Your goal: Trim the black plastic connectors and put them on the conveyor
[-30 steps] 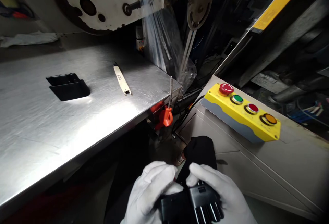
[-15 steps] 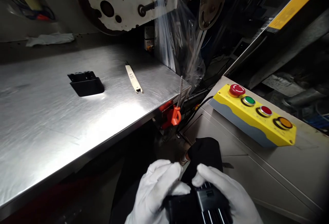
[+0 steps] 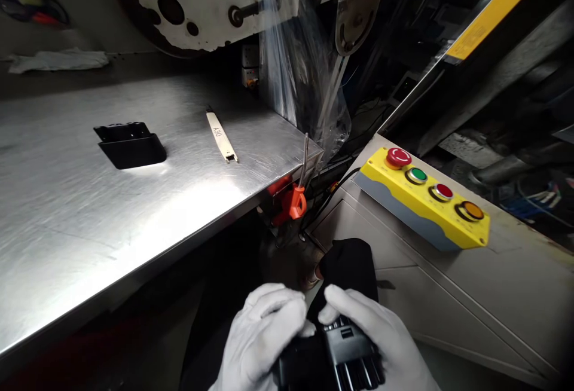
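White gloves cover both of my hands, low in the view and in front of my lap. My left hand (image 3: 264, 337) has its fingers curled on the left side of a glossy black plastic part (image 3: 352, 352). Round the right side of the same part is my right hand (image 3: 381, 334), its thumb and index finger near the top edge. The part has ribs and a small slot; its lower end is cut off by the frame. Another black plastic piece (image 3: 134, 149) lies on the metal table (image 3: 179, 199), left of a cream strip marked A30 (image 3: 219, 135).
A yellow control box (image 3: 421, 199) with several buttons sits on the cabinet at right. An orange-handled tool (image 3: 296, 201) hangs at the table's corner. Clear plastic sheeting (image 3: 296, 68) drapes behind it, beside a worn machine plate (image 3: 201, 2). A white cloth (image 3: 58, 60) lies at back left.
The surroundings have shifted left in the view. Both hands, still holding the black part, also appear a little further left.
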Tool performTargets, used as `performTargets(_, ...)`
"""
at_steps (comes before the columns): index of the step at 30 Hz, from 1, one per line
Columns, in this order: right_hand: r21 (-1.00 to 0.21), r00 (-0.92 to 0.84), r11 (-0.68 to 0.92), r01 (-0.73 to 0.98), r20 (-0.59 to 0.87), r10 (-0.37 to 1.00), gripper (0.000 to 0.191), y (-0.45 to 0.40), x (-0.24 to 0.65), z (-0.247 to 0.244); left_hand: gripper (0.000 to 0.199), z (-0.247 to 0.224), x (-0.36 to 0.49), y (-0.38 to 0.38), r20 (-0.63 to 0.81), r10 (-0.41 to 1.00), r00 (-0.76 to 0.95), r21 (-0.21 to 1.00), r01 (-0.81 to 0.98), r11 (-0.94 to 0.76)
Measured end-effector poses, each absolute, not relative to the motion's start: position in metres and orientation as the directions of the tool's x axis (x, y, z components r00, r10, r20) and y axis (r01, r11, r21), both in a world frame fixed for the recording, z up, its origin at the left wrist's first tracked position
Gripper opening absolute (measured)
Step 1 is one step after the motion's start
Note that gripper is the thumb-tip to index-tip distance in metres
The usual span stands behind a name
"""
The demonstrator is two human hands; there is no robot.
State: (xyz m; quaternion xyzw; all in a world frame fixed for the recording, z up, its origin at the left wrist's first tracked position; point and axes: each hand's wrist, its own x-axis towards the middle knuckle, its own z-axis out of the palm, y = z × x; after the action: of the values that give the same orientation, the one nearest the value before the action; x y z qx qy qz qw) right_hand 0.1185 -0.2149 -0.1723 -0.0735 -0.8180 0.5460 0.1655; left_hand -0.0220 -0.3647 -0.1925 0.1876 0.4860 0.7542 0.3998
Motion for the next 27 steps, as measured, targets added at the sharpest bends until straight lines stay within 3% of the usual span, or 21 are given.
performTargets(2,-0.975,-0.933,0.22,0.035,0.048,0.357,0.054,-0.215,0.117,-0.167,0.051,-0.186,-0.024,-0.358,-0.133,0.802,-0.582,0.846,-0.488,-0.214)
performTargets(4,-0.973,-0.897,-0.095,0.209,-0.229,0.378,0.027,-0.215,0.113,-0.16,0.051,-0.18,-0.025,-0.35,-0.159,0.824,-0.543,0.804,-0.556,-0.211)
performTargets(6,-0.861,-0.82,-0.368,0.352,-0.473,0.323,0.016,-0.216,0.106,-0.158,0.052,-0.177,-0.025,-0.345,-0.18,0.842,-0.509,0.763,-0.613,-0.208)
performTargets(9,-0.63,-0.754,-0.664,0.403,-0.64,0.15,0.024,-0.221,0.095,-0.166,0.052,-0.177,-0.023,-0.347,-0.215,0.861,-0.462,0.711,-0.679,-0.186)
performTargets(12,-0.451,-0.664,-0.772,0.447,-0.746,0.051,0.018,-0.227,0.086,-0.175,0.047,-0.181,-0.018,-0.355,-0.305,0.866,-0.396,0.679,-0.728,-0.094)
performTargets(16,-0.687,-0.673,-0.55,0.476,-0.686,0.275,0.012,-0.227,0.09,-0.162,0.038,-0.182,-0.018,-0.365,-0.412,0.844,-0.343,0.663,-0.748,0.02)
performTargets(19,-0.824,-0.705,-0.122,0.553,-0.541,0.459,0.02,-0.22,0.096,-0.147,0.037,-0.178,-0.029,-0.367,-0.491,0.78,-0.388,0.766,-0.619,0.174)
performTargets(21,-0.776,-0.735,0.202,0.598,-0.429,0.526,0.024,-0.214,0.097,-0.144,0.023,-0.175,-0.037,-0.365,-0.428,0.778,-0.459,0.897,-0.32,0.305)
performTargets(23,-0.695,-0.794,0.431,0.575,-0.347,0.499,0.019,-0.21,0.096,-0.146,0.005,-0.171,-0.044,-0.363,-0.302,0.84,-0.45,0.942,-0.005,0.336)
performTargets(25,-0.657,-0.826,0.516,0.549,-0.331,0.457,0.015,-0.21,0.093,-0.151,0.011,-0.169,-0.047,-0.36,-0.239,0.883,-0.404,0.945,0.111,0.307)
performTargets(27,-0.665,-0.83,0.511,0.545,-0.342,0.441,0.019,-0.212,0.09,-0.156,0.013,-0.167,-0.047,-0.359,-0.247,0.883,-0.398,0.942,0.113,0.315)
